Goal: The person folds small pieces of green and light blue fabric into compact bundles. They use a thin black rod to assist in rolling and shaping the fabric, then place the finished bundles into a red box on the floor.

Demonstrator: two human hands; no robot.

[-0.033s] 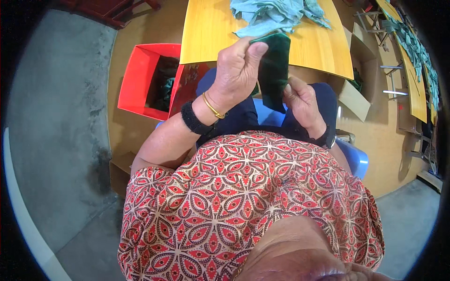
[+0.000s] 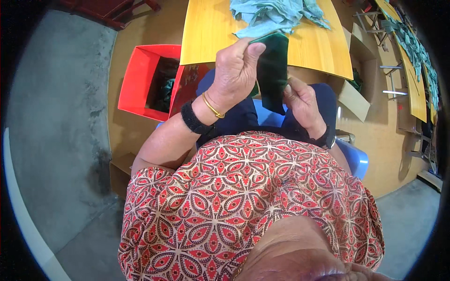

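Note:
A dark green velvet-like piece of cloth [image 2: 273, 70] hangs between my hands, just in front of the table's near edge. Its top edge is pinched by my left hand [image 2: 236, 70], thumb on the near face and the other fingers curled behind. My right hand [image 2: 303, 99] grips the right side edge lower down, between thumb and fingers. Just beyond the cloth lies a loose heap of light teal fabric pieces [image 2: 267, 18] on the yellow wooden table [image 2: 211, 35].
To the left stands a red box [image 2: 133, 84] with dark green cloth inside. An open cardboard box [image 2: 355, 99] sits right of the table. Farther right, another table [image 2: 416, 100] carries more teal pieces. Beneath me is a blue seat [image 2: 358, 161].

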